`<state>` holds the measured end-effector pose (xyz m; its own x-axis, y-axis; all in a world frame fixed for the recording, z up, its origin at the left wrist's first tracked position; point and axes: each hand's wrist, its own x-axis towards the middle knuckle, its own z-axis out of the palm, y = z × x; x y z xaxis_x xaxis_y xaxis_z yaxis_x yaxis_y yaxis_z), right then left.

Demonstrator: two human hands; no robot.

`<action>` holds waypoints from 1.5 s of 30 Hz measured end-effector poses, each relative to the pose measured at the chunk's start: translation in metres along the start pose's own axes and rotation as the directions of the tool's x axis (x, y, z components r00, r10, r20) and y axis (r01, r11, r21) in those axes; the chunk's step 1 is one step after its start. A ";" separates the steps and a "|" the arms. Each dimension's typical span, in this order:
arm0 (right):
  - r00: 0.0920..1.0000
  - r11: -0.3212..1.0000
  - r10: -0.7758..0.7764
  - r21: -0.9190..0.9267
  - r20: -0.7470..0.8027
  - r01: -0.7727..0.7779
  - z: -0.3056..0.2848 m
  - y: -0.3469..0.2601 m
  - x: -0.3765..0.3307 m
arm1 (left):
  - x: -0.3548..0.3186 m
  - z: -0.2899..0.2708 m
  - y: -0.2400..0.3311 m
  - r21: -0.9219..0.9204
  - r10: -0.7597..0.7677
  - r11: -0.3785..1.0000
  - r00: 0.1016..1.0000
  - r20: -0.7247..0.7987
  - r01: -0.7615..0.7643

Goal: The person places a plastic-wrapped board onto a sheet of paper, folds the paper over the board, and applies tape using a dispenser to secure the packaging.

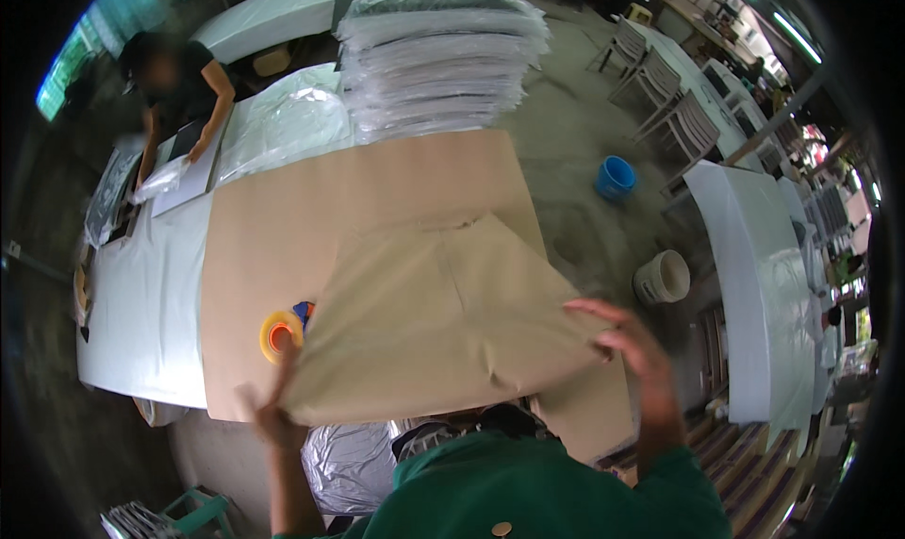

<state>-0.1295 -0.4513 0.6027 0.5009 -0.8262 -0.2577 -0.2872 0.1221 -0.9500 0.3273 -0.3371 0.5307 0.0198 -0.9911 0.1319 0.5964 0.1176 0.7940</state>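
A large folded piece of brown wrapping paper lies creased in front of me, on a flat brown sheet. My left hand is at its lower left corner, blurred, with the fingers spread apart and the index finger along the paper's edge. At the opposite side my right hand grips the right corner, its fingers reaching over the edge. Just beyond my left fingertips lies a tape roll, yellow-orange with a blue part beside it. Whatever the folded paper may cover is hidden.
A tall stack of plastic-wrapped flat packs stands at the table's far side. A co-worker leans over the white-covered table at the far left. On the floor to the right are a blue bucket and a whitish bucket.
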 end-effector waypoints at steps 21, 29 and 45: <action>0.478 0.648 0.011 0.371 -0.878 0.666 0.066 0.206 0.026 | 0.123 0.105 -0.105 0.775 0.444 0.568 0.896 -0.004 -0.278; -0.301 0.659 0.650 0.320 -0.697 0.681 0.045 0.336 -0.196 | 0.045 0.285 -0.233 0.891 0.049 0.451 0.995 -0.084 0.053; -0.367 0.431 0.838 0.902 -0.404 -0.009 0.082 0.653 -0.366 | -0.026 0.325 -0.732 0.999 -0.804 -0.035 0.595 -0.005 -0.040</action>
<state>-0.4330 -0.0242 0.0623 -0.7543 0.1838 -0.6302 0.6085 0.5561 -0.5661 -0.3707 -0.3772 0.1386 -0.4637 -0.6846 -0.5623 -0.8232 0.0982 0.5593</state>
